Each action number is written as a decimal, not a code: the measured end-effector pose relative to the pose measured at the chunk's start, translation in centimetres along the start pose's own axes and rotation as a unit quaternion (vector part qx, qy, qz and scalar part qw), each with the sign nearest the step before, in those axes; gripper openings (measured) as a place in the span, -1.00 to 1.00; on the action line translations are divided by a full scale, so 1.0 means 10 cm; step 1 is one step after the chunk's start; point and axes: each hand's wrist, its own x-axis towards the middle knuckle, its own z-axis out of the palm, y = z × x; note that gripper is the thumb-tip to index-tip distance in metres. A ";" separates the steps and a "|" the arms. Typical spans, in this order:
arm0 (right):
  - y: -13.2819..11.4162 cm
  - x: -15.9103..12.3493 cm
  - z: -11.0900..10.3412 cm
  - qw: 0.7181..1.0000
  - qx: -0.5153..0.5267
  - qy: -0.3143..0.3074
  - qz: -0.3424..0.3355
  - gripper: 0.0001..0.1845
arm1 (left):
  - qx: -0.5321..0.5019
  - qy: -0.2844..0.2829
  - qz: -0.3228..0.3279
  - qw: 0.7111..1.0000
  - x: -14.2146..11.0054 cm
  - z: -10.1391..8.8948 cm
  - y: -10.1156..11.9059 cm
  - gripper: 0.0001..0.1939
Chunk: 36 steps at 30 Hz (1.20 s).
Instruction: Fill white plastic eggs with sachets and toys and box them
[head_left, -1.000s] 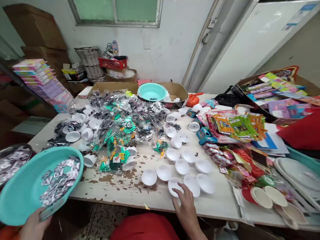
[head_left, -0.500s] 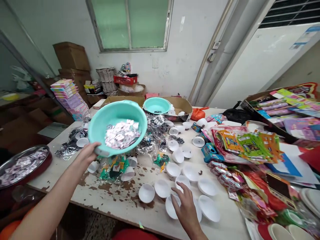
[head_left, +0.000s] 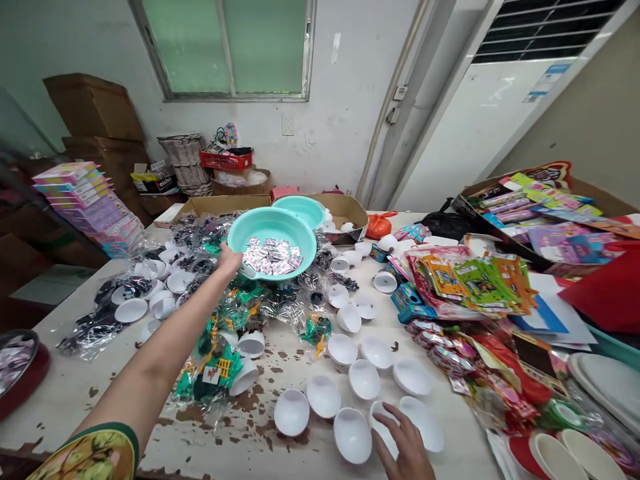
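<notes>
My left hand (head_left: 231,260) grips the near left rim of a turquoise basin (head_left: 239,235), its fingers closed on the edge. Small printed packets (head_left: 273,257) lie in a heap inside. The basin is over the far part of the table, overlapping a second turquoise basin (head_left: 306,208) behind it. At the front, my right hand (head_left: 403,443) has its fingers apart, over a white half-shell bowl (head_left: 385,427). Several more white bowls (head_left: 353,435) stand in front of me. Bagged green and orange toy pieces (head_left: 215,367) lie left of them.
White half shells and dark bagged parts (head_left: 95,320) cover the table's left side. Colourful snack-style packets (head_left: 480,280) and a carton of boxed goods (head_left: 540,207) occupy the right. A dark red round container (head_left: 30,380) of packets stands at the left edge.
My left hand has carried the turquoise basin forward and to the right, to the front of the second basin. My right hand has shifted slightly right and closer to me.
</notes>
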 end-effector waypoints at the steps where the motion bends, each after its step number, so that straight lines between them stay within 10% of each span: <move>1: 0.00 0.04 0.02 1.000 0.000 -0.001 0.016 -0.73 | 0.036 0.013 0.044 0.998 0.00 -0.02 0.04 -0.18; 3: -0.06 0.19 0.08 0.999 0.006 -0.002 0.046 -0.73 | 0.146 -0.004 0.175 0.974 0.01 0.02 0.17 -0.15; 6: -0.28 0.51 0.20 0.998 0.025 0.002 0.066 -0.74 | 0.340 -0.188 0.352 0.852 0.03 0.33 0.41 -0.15; 9: -0.58 0.82 0.32 0.996 0.050 0.003 0.073 -0.75 | 0.424 -0.342 0.338 0.768 0.10 0.80 0.50 0.08; 13: -0.81 0.99 0.38 0.995 0.075 -0.009 0.064 -0.75 | 0.530 -0.371 0.284 0.708 0.25 1.21 0.37 0.19; 19: -0.58 0.61 0.25 0.987 0.080 -0.002 0.141 -0.78 | 0.517 -0.342 0.354 0.700 0.55 1.22 0.37 -0.22; 27: -0.46 0.34 -0.06 0.945 0.154 0.037 0.285 -0.76 | 0.439 -0.223 0.352 0.796 0.71 0.89 0.61 -0.65; 32: -0.80 0.76 -0.03 0.805 0.398 0.132 0.419 -0.64 | 0.213 -0.187 0.327 0.901 0.21 0.54 0.83 -0.68; 34: -0.99 0.98 0.02 0.691 0.555 0.150 0.439 -0.51 | 0.008 -0.292 0.249 0.923 -0.39 0.47 0.80 -0.66; 36: -1.15 1.16 0.10 0.571 0.688 0.138 0.426 -0.39 | -0.091 -0.459 0.159 0.869 -1.14 0.51 0.62 -0.69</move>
